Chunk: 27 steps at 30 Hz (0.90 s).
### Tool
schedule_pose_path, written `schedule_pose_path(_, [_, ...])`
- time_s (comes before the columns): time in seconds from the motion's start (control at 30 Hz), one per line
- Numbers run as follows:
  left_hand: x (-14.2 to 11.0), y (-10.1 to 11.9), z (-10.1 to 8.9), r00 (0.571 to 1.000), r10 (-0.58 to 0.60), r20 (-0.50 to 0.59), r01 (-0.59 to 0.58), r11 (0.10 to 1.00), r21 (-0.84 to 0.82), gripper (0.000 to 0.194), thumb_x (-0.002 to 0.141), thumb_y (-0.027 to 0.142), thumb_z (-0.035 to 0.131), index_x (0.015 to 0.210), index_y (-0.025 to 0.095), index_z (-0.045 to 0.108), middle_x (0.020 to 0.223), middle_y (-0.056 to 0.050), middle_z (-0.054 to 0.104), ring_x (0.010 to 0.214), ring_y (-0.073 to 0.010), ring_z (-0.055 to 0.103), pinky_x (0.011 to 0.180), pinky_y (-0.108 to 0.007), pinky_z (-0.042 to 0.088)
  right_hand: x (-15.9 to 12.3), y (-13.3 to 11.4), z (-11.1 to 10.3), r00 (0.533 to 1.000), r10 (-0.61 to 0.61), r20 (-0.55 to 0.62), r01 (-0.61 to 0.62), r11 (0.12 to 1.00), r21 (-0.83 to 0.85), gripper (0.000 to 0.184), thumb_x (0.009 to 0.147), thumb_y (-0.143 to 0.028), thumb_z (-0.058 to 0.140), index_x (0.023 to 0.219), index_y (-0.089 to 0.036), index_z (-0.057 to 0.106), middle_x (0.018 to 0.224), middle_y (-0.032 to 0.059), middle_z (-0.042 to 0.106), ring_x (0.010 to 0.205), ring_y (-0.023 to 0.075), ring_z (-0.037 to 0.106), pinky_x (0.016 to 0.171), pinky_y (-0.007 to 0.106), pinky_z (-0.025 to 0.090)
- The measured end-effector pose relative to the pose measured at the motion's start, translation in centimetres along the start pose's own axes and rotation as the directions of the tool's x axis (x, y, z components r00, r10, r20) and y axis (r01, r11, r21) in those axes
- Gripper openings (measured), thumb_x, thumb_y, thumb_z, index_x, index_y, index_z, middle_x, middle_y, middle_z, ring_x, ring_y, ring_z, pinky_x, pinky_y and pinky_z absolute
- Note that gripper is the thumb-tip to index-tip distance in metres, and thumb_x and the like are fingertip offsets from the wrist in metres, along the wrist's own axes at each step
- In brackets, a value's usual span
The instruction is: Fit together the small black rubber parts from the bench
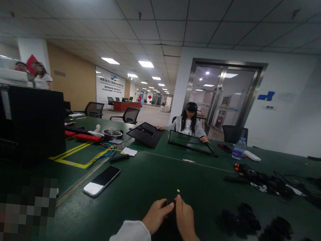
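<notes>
Just in front of my body, above the green table (143, 179), my two hands meet at a small dark object (171, 202). The fingers of my left hand (155, 215) are curled round it, with the thumb lying along its top. My right hand (185, 218) presses against the object from the other side, its fingers together and pointing away from me. Most of the object is hidden by the hands, and its kind cannot be made out. A tiny pale yellowish piece (178, 191) shows just beyond my right fingertips.
A phone (102, 181) lies to the left, near coloured cables (103, 154) and a metal bowl (112, 133). Several black parts (275, 236) sit at right, below a water bottle (239, 148). Opposite, a person (188, 125) touches a black panel (146, 134) and a black frame (193, 149).
</notes>
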State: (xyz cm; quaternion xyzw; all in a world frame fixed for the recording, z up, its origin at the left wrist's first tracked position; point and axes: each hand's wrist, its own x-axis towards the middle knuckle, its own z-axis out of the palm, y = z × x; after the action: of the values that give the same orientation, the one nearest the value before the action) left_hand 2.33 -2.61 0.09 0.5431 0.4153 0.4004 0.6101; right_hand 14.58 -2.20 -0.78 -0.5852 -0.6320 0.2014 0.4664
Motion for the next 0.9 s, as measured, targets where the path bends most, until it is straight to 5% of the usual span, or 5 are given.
schedule_pose_path(0.3, [0.2,0.5,-0.5,0.977,-0.21,0.028,0.21,0.978,-0.009,0.051,0.064,0.065,0.04,0.06,0.015,0.047,0.043,0.006,0.039,0.033,-0.0041,0.032,0.034,-0.016,0.013,-0.5,-0.2,-0.2,0.908,-0.419,0.009,0.382,0.819,-0.429,0.043,0.085,-0.027,0.018,0.06,-0.017,0.051,0.046,0.0018,0.055,0.041,0.0099,0.051,0.043,0.021,0.026])
schedule_pose_path(0.47, [0.5,0.9,-0.8,0.958,-0.264,0.109,0.27,0.962,-0.048,0.049,0.063,0.066,0.04,0.058,0.016,0.042,0.042,0.008,0.035,0.031,-0.0027,0.029,0.033,-0.014,0.012,-0.7,-0.8,-0.7,0.842,-0.538,0.035,0.483,0.723,-0.494,0.039,0.085,-0.023,0.021,0.06,-0.017,0.05,0.046,0.0004,0.053,0.042,0.0087,0.05,0.046,0.02,0.028])
schedule_pose_path(0.6, [1.0,1.3,-1.7,0.898,-0.391,0.202,0.402,0.915,-0.017,0.05,0.064,0.067,0.039,0.065,0.017,0.042,0.043,0.009,0.035,0.03,-0.002,0.027,0.033,-0.013,0.012,-0.8,-0.7,-0.9,0.81,-0.58,0.094,0.545,0.682,-0.488,0.037,0.084,-0.022,0.022,0.062,-0.016,0.051,0.051,0.0019,0.055,0.047,0.0095,0.051,0.049,0.021,0.029])
schedule_pose_path(0.73, [1.2,0.6,-1.7,0.908,-0.344,0.241,0.339,0.939,0.065,0.057,0.066,0.07,0.027,0.061,0.016,0.043,0.042,0.007,0.039,0.027,-0.0033,0.031,0.031,-0.015,0.016,-0.7,-0.5,-0.7,0.869,-0.483,0.11,0.481,0.768,-0.422,0.038,0.085,-0.025,0.02,0.067,-0.016,0.053,0.056,0.0028,0.057,0.052,0.0106,0.053,0.051,0.021,0.031])
schedule_pose_path(0.9, [0.2,-0.2,-0.3,1.0,0.019,0.021,-0.023,0.98,0.199,0.059,0.075,0.062,0.013,0.076,0.015,0.048,0.052,0.002,0.049,0.039,-0.0102,0.049,0.034,-0.019,0.028,-0.3,-0.6,-0.3,0.976,-0.198,0.089,0.215,0.944,-0.25,0.042,0.085,-0.036,0.018,0.071,-0.019,0.054,0.059,0.0029,0.059,0.055,0.013,0.055,0.051,0.021,0.033])
